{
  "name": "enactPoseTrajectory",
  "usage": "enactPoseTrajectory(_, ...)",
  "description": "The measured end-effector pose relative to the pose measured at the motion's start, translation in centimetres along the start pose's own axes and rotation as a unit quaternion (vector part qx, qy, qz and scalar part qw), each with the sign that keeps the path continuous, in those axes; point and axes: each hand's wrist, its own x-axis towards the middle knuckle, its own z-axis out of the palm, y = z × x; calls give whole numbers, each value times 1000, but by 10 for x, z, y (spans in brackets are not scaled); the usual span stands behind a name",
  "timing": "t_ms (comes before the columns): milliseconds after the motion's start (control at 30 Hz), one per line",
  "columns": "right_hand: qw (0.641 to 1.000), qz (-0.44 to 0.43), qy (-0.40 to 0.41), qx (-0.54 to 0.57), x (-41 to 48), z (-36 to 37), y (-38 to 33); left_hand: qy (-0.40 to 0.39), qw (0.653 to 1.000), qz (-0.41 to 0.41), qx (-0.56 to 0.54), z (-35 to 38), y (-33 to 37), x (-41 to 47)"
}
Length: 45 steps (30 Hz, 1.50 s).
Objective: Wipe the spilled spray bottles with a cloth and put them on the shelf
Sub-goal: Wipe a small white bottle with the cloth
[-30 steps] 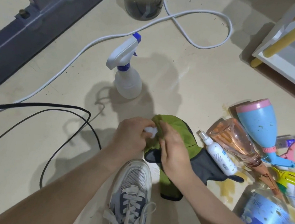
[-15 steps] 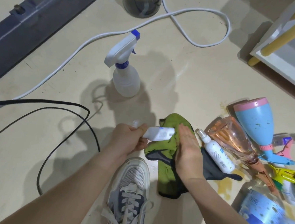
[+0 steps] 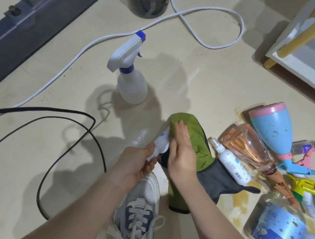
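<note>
A person is crouching over a pale floor, seen from above, with one laced shoe showing below the arms. The left hand is gripping a small white bottle by its lower end, fingers curled tight around it, so the body is sticking up and free for wiping. The right hand is lying flat on a green and grey cloth, fingers straight and together, pressing the fabric against the bottle's side. The rest of the cloth is hanging down to the floor.

A clear trigger bottle is standing upright and apart beyond the hands, probably already wiped and waiting. To the right, a pile of other bottles is lying tipped over in a brown, sticky-looking spill, still speckled with dirt. The white shelf with yellow legs is sitting at the top right, well apart from the hands. A white cable and a black cable are trailing across the floor on the left.

Most of the task appears to be still ahead.
</note>
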Motion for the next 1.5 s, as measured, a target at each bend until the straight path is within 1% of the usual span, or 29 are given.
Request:
enactPoseTrajectory(67, 981, 142, 60, 117, 28, -12, -2, 20, 997, 60, 52, -2, 5, -9)
enactPoseTrajectory(100, 944, 213, 101, 231, 41, -19, -8, 32, 991, 104, 77, -3, 9, -15)
enactPoseTrajectory(133, 884, 274, 116, 361, 50, -25, -16, 46, 983, 153, 94, -5, 13, -21)
enactPoseTrajectory(200, 759, 331, 71, 556, 55, -34, -28, 70, 960, 254, 97, -9, 22, -34)
enactPoseTrajectory(233, 724, 343, 38, 598, 52, -38, -32, 73, 946, 299, 98, -10, 27, -42)
enactPoseTrajectory(267, 718, 353, 10, 600, 47, -41, -36, 68, 935, 332, 109, -10, 29, -46)
enactPoseTrajectory(300, 737, 359, 11, 573, 43, -41, -34, 63, 927, 348, 126, -9, 30, -48)
enactPoseTrajectory(367, 809, 359, 76, 459, 37, -43, -30, 49, 916, 354, 182, -9, 23, -44)
enactPoseTrajectory(467, 933, 273, 169, 160, 18, -51, -35, 58, 902, 330, 274, -4, 4, -23)
enactPoseTrajectory(533, 961, 212, 175, 17, -4, -50, -36, 74, 900, 311, 297, 0, -7, -15)
enactPoseTrajectory(600, 941, 298, 125, 101, -19, -41, -37, 86, 902, 305, 292, 8, -15, -16)
enactPoseTrajectory(667, 864, 408, 67, 286, -25, -27, -36, 72, 893, 311, 318, 14, -19, -23)
enactPoseTrajectory(700, 833, 427, 64, 347, -25, -21, -35, 51, 885, 314, 340, 15, -19, -26)
enactPoseTrajectory(733, 822, 430, 80, 366, -24, -15, -31, 33, 877, 317, 360, 16, -16, -30)
enactPoseTrajectory(767, 828, 422, 105, 355, -23, -13, -28, 31, 864, 327, 381, 15, -12, -31)
enactPoseTrajectory(833, 867, 379, 121, 300, -22, -19, -24, 78, 820, 384, 417, 9, 2, -24)
enactPoseTrajectory(900, 900, 328, 85, 274, -22, -27, -21, 113, 765, 394, 496, 4, 15, -12)
enactPoseTrajectory(933, 911, 310, 62, 266, -21, -29, -20, 115, 757, 374, 524, 5, 20, -9)
enactPoseTrajectory(967, 917, 300, 39, 261, -21, -32, -21, 112, 768, 361, 517, 6, 24, -7)
enactPoseTrajectory(1033, 913, 305, -3, 270, -16, -34, -20, 100, 836, 367, 396, 13, 29, -9)
enactPoseTrajectory(1067, 901, 323, -23, 290, -13, -38, -20, 61, 871, 368, 319, 19, 31, -14)
enactPoseTrajectory(1100, 886, 338, -46, 316, -11, -43, -22, 12, 886, 369, 282, 24, 31, -19)
enactPoseTrajectory(1133, 870, 343, -71, 348, -10, -48, -23, -38, 881, 379, 281, 30, 28, -21)
enactPoseTrajectory(1167, 854, 345, -92, 379, -11, -52, -25, -63, 856, 402, 318, 34, 21, -19)
enactPoseTrajectory(1233, 827, 353, -114, 422, -16, -58, -31, -58, 813, 442, 375, 38, 10, -11)
enactPoseTrajectory(1267, 826, 349, -120, 427, -19, -60, -34, -44, 803, 453, 384, 40, 7, -5)
enactPoseTrajectory(1367, 880, 304, -143, 337, -31, -62, -40, -17, 825, 426, 370, 47, 15, 3)
enactPoseTrajectory(1433, 915, 264, -150, 265, -36, -64, -44, 21, 871, 368, 326, 54, 29, 5)
enactPoseTrajectory(1500, 925, 235, -146, 259, -42, -64, -49, 18, 930, 287, 227, 57, 44, 8)
